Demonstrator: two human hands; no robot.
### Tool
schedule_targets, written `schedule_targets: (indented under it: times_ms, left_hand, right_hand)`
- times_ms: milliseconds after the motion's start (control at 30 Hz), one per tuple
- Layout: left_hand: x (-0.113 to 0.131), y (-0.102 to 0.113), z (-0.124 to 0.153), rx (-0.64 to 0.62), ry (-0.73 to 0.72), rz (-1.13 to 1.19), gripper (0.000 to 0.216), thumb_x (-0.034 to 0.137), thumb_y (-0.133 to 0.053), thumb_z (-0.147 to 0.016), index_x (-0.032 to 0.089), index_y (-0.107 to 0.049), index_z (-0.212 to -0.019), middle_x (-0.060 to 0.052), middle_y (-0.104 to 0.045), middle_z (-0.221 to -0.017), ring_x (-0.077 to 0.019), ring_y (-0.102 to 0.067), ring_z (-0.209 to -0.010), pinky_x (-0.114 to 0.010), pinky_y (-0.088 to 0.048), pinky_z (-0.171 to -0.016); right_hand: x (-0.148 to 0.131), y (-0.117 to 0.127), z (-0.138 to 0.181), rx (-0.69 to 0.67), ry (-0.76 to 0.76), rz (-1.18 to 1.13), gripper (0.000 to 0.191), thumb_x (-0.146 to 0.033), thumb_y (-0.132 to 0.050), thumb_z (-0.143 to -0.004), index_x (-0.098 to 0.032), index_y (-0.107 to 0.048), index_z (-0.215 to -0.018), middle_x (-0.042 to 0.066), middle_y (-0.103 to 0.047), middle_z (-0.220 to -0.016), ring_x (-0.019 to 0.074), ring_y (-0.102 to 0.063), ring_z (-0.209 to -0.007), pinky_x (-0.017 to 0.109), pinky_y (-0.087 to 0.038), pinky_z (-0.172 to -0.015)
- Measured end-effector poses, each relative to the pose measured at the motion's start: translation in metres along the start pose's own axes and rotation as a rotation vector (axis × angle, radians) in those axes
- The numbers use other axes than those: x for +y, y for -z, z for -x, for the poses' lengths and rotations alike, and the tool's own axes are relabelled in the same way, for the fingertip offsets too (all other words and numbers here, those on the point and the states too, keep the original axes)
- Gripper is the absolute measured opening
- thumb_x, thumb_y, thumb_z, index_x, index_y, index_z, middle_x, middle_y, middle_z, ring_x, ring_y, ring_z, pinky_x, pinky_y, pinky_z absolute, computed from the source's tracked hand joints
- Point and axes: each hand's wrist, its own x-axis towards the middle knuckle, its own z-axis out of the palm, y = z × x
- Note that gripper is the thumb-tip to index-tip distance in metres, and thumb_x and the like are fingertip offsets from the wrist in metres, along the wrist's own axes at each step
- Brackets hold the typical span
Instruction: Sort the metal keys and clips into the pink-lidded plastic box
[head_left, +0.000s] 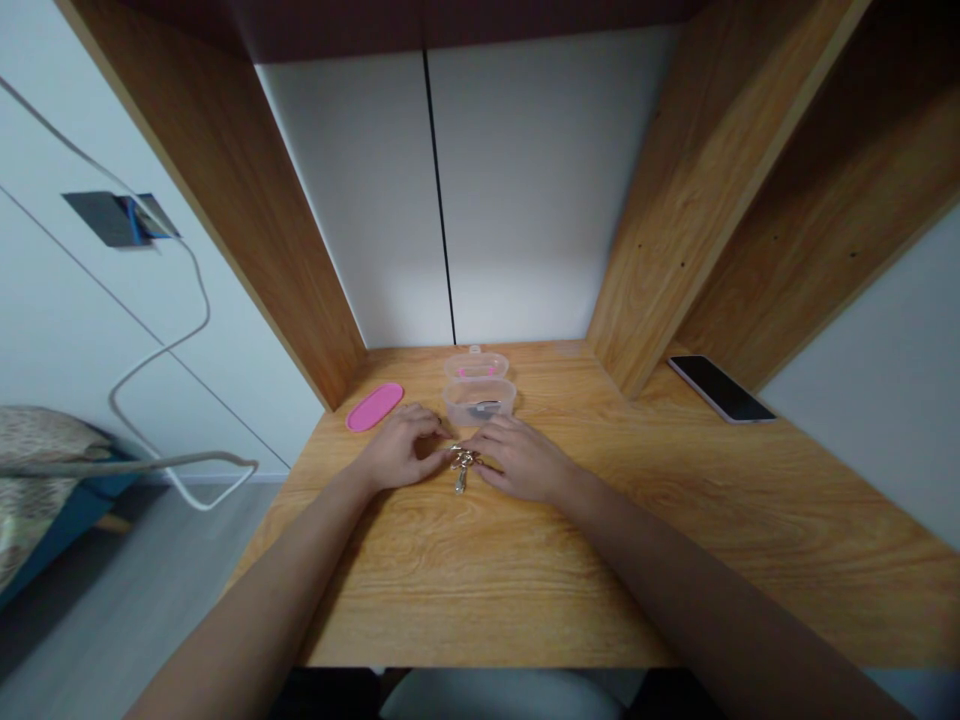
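Pinching a metal piece [463, 461]: left hand [401, 447], right hand [523, 459], fingers [487, 444] nearly closed; beyond, open clear box [454, 398], dark item [487, 408] inside.

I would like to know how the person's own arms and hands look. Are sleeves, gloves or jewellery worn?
The left hand and right hand wear no gloves. The left forearm and right forearm are bare, narrowing toward the wrists; no sleeve, watch, bracelet or marking shows. Thin rings are too small to rule out.
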Motion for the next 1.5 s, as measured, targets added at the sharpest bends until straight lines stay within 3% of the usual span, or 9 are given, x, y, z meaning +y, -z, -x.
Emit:
schedule_targets:
  times_ms: [300,533,733,900,1100,1233,1500]
  left_hand:
    - [0.003,-0.006,-0.001,-0.044,-0.09,0.071,0.035,0.048,-0.077,-0.078,0.02,-0.077,-0.101,-0.008,-0.07,-0.096,-0.0222,-0.063,-0.091,-0.037,-0.047,-0.084]
    - [0.003,-0.009,-0.001,-0.039,-0.1,0.059,0.022,0.036,-0.073,-0.081,0.02,-0.077,-0.096,-0.008,-0.071,-0.095,-0.022,-0.062,-0.091,-0.037,-0.046,-0.085]
    - [0.006,-0.011,-0.002,-0.058,-0.119,0.034,0.033,0.045,-0.076,-0.079,0.018,-0.075,-0.097,-0.009,-0.07,-0.097,-0.0234,-0.061,-0.092,-0.037,-0.046,-0.085]
    - [0.007,-0.014,-0.003,-0.065,-0.132,0.007,0.022,0.038,-0.068,-0.087,0.019,-0.076,-0.092,-0.009,-0.069,-0.092,-0.0224,-0.061,-0.09,-0.036,-0.045,-0.084]
    - [0.005,-0.015,-0.004,0.006,-0.13,0.051,0.018,0.032,-0.065,-0.091,0.02,-0.077,-0.098,-0.008,-0.071,-0.092,-0.0203,-0.062,-0.087,-0.035,-0.046,-0.083]
    - [0.006,-0.012,-0.004,0.121,-0.079,0.112,0.018,0.031,-0.067,-0.091,0.021,-0.078,-0.102,-0.008,-0.072,-0.09,-0.0194,-0.063,-0.085,-0.034,-0.048,-0.079]
    - [0.012,-0.01,-0.006,0.134,-0.021,0.234,0.018,0.031,-0.067,-0.092,0.022,-0.078,-0.103,-0.006,-0.076,-0.086,-0.0174,-0.065,-0.078,-0.033,-0.05,-0.076]
  right_hand:
    - [-0.001,-0.002,-0.001,-0.022,0.058,0.106,0.023,-0.026,-0.055,-0.098,-0.016,-0.069,-0.113,0.009,-0.074,-0.102,0.0222,-0.067,-0.098,0.035,-0.053,-0.09]
    - [0.0,-0.003,-0.002,-0.001,0.098,0.182,0.022,-0.021,-0.052,-0.1,-0.015,-0.071,-0.111,0.008,-0.076,-0.098,0.021,-0.07,-0.093,0.032,-0.055,-0.084]
    - [0.007,-0.009,0.001,0.062,0.145,0.154,0.028,-0.015,-0.056,-0.097,-0.017,-0.067,-0.124,0.007,-0.076,-0.103,0.0202,-0.069,-0.097,0.032,-0.056,-0.086]
    - [0.009,-0.013,0.002,0.086,0.156,0.099,0.025,-0.018,-0.057,-0.097,-0.017,-0.068,-0.12,0.007,-0.076,-0.102,0.0205,-0.069,-0.095,0.033,-0.057,-0.086]
    - [0.003,-0.007,0.002,0.198,0.022,-0.03,0.026,-0.022,-0.054,-0.1,-0.02,-0.065,-0.124,0.008,-0.075,-0.113,0.0208,-0.07,-0.103,0.036,-0.057,-0.092]
    - [0.002,-0.005,0.003,0.256,-0.114,-0.077,0.039,-0.033,-0.06,-0.097,-0.021,-0.057,-0.134,0.01,-0.072,-0.122,0.0234,-0.068,-0.111,0.039,-0.057,-0.097]
    - [0.008,-0.009,0.004,0.355,-0.109,-0.102,0.032,-0.022,-0.059,-0.097,-0.023,-0.062,-0.129,0.008,-0.074,-0.117,0.0208,-0.07,-0.107,0.037,-0.057,-0.095]
